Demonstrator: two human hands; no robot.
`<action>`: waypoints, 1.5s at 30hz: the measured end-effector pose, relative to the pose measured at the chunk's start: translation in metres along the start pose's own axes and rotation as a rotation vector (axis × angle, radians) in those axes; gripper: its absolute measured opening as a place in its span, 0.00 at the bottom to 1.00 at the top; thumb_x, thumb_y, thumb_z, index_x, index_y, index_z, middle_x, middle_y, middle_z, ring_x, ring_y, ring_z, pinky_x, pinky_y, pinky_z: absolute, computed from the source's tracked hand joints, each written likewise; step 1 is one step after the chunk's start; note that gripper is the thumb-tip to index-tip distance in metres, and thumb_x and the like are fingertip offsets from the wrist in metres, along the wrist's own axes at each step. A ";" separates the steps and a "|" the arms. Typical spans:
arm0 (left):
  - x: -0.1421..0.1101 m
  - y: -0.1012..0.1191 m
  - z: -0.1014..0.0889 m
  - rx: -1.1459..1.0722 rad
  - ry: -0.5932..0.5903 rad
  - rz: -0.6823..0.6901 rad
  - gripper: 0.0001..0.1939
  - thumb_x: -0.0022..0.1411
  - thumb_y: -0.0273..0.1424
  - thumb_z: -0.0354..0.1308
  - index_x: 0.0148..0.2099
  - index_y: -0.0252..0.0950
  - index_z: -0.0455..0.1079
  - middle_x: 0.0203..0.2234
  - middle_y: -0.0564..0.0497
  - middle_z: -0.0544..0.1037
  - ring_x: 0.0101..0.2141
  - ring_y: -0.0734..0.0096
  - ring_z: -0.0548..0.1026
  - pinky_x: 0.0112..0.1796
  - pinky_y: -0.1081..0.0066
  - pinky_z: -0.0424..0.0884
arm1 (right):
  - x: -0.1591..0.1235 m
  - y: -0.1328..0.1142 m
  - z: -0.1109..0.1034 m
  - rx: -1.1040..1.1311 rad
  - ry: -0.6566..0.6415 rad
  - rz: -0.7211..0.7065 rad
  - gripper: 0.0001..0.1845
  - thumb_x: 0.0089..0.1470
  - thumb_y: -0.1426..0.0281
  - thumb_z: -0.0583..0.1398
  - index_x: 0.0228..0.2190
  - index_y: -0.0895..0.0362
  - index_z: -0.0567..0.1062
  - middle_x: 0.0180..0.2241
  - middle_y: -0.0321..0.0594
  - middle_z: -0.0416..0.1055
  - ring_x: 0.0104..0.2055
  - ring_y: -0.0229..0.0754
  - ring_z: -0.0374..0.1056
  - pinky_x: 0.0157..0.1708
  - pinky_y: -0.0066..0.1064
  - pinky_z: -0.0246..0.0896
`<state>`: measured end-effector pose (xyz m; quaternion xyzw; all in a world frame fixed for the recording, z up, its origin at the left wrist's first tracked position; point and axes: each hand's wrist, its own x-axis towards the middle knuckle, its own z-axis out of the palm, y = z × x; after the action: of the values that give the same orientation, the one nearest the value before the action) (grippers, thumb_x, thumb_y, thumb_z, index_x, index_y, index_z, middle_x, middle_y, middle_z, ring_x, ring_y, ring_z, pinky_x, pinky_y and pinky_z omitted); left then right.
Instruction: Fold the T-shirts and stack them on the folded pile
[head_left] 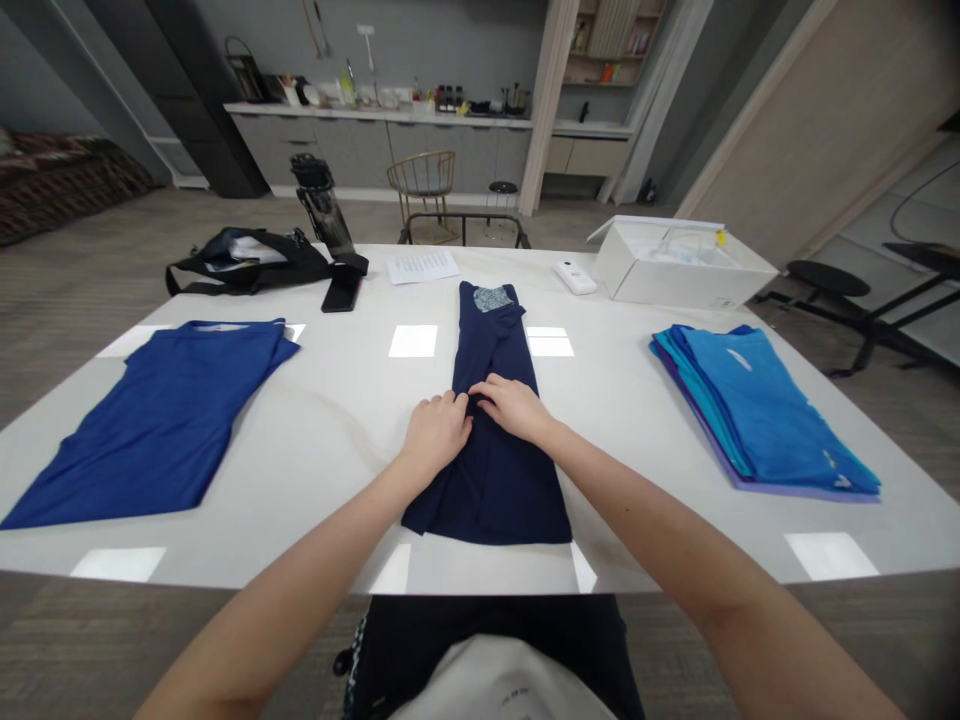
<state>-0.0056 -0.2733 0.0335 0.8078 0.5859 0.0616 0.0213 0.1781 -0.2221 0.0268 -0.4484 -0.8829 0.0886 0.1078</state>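
Note:
A dark navy shirt [517, 490], folded into a long narrow strip, lies on the white table in front of me. A patterned grey patch shows near its far end. My left hand [439, 430] has its fingers curled on the strip's left side, pinching the cloth near the middle. Close beside it, my right hand [514, 408] pinches the same cloth between thumb and fingers. The fingertips nearly meet, and the exact bit of fabric between them is partly hidden. Creases run across the upper layer ahead of both hands.
A blue shirt [165, 420] lies at left, a stack of folded shirts [765, 400] at right. Along the far edge are a black bag [259, 262], a bottle [322, 205], a phone [342, 290], a paper sheet [422, 266], a small white device [575, 277] and a white box [667, 270].

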 end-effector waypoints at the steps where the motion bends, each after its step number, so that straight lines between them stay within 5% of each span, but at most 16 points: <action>1: -0.006 0.002 0.001 0.001 0.001 -0.029 0.14 0.71 0.36 0.50 0.53 0.37 0.71 0.42 0.39 0.77 0.43 0.49 0.78 0.42 0.56 0.70 | -0.001 -0.004 0.001 -0.006 -0.006 -0.006 0.15 0.68 0.69 0.57 0.53 0.49 0.76 0.47 0.41 0.73 0.44 0.43 0.73 0.43 0.32 0.62; 8: -0.023 0.005 -0.003 -0.106 -0.005 -0.094 0.13 0.72 0.32 0.46 0.45 0.37 0.72 0.40 0.40 0.79 0.41 0.53 0.79 0.41 0.59 0.70 | 0.001 -0.020 0.006 -0.087 -0.020 -0.026 0.12 0.70 0.67 0.54 0.46 0.51 0.78 0.44 0.41 0.73 0.40 0.42 0.72 0.40 0.31 0.60; 14: -0.012 0.014 -0.013 -0.764 0.089 -0.174 0.12 0.73 0.39 0.49 0.39 0.40 0.69 0.30 0.51 0.78 0.32 0.66 0.77 0.36 0.67 0.70 | -0.011 -0.015 -0.016 -0.032 0.096 -0.033 0.13 0.72 0.67 0.50 0.49 0.52 0.74 0.43 0.40 0.73 0.40 0.42 0.71 0.40 0.31 0.57; 18: -0.012 0.028 -0.004 -1.040 0.005 -0.149 0.12 0.72 0.40 0.50 0.43 0.40 0.69 0.31 0.53 0.78 0.31 0.70 0.76 0.34 0.70 0.72 | -0.032 0.003 -0.022 -0.029 0.122 0.070 0.12 0.71 0.68 0.51 0.47 0.52 0.74 0.44 0.41 0.73 0.41 0.42 0.70 0.40 0.30 0.57; 24: -0.060 0.024 -0.007 -0.553 0.009 0.147 0.09 0.69 0.35 0.55 0.47 0.41 0.74 0.43 0.48 0.78 0.45 0.61 0.77 0.48 0.61 0.70 | -0.073 0.002 -0.004 0.102 0.062 0.202 0.08 0.66 0.71 0.58 0.44 0.53 0.76 0.37 0.37 0.74 0.36 0.39 0.70 0.38 0.29 0.58; 29: -0.097 0.016 -0.024 -0.277 -0.097 0.288 0.23 0.62 0.43 0.63 0.58 0.43 0.72 0.50 0.45 0.76 0.50 0.52 0.73 0.51 0.54 0.66 | -0.097 -0.024 -0.002 0.143 -0.002 0.051 0.10 0.65 0.69 0.60 0.48 0.52 0.77 0.38 0.37 0.74 0.37 0.40 0.71 0.39 0.31 0.60; 32: -0.104 0.014 -0.027 -0.223 -0.143 0.330 0.26 0.59 0.37 0.63 0.60 0.44 0.72 0.53 0.44 0.75 0.52 0.52 0.72 0.53 0.54 0.64 | -0.105 -0.034 -0.004 0.158 -0.026 -0.040 0.14 0.65 0.70 0.60 0.52 0.51 0.76 0.45 0.40 0.75 0.42 0.41 0.72 0.43 0.33 0.61; 36: -0.104 0.014 -0.023 -0.214 -0.114 0.294 0.18 0.61 0.26 0.56 0.51 0.43 0.75 0.47 0.46 0.79 0.49 0.56 0.74 0.52 0.54 0.64 | -0.116 -0.045 -0.008 0.166 -0.044 -0.097 0.14 0.63 0.69 0.61 0.51 0.50 0.76 0.45 0.41 0.74 0.47 0.44 0.72 0.47 0.35 0.61; 41: -0.111 0.028 -0.012 -0.530 0.147 0.048 0.11 0.70 0.31 0.50 0.49 0.43 0.72 0.43 0.49 0.80 0.45 0.63 0.77 0.49 0.61 0.71 | -0.133 -0.067 -0.009 0.152 0.053 -0.081 0.27 0.58 0.60 0.67 0.56 0.53 0.72 0.49 0.45 0.72 0.50 0.50 0.70 0.49 0.40 0.63; 45: -0.124 0.048 -0.009 -0.558 0.208 0.084 0.12 0.71 0.30 0.50 0.52 0.45 0.71 0.45 0.48 0.78 0.47 0.63 0.76 0.50 0.64 0.72 | -0.144 -0.077 -0.005 0.107 0.243 0.078 0.14 0.63 0.71 0.59 0.49 0.53 0.76 0.46 0.45 0.72 0.45 0.48 0.69 0.47 0.39 0.63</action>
<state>0.0004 -0.4064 0.0385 0.7834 0.5117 0.3035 0.1797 0.2025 -0.3837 0.0348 -0.4835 -0.8392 0.0850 0.2341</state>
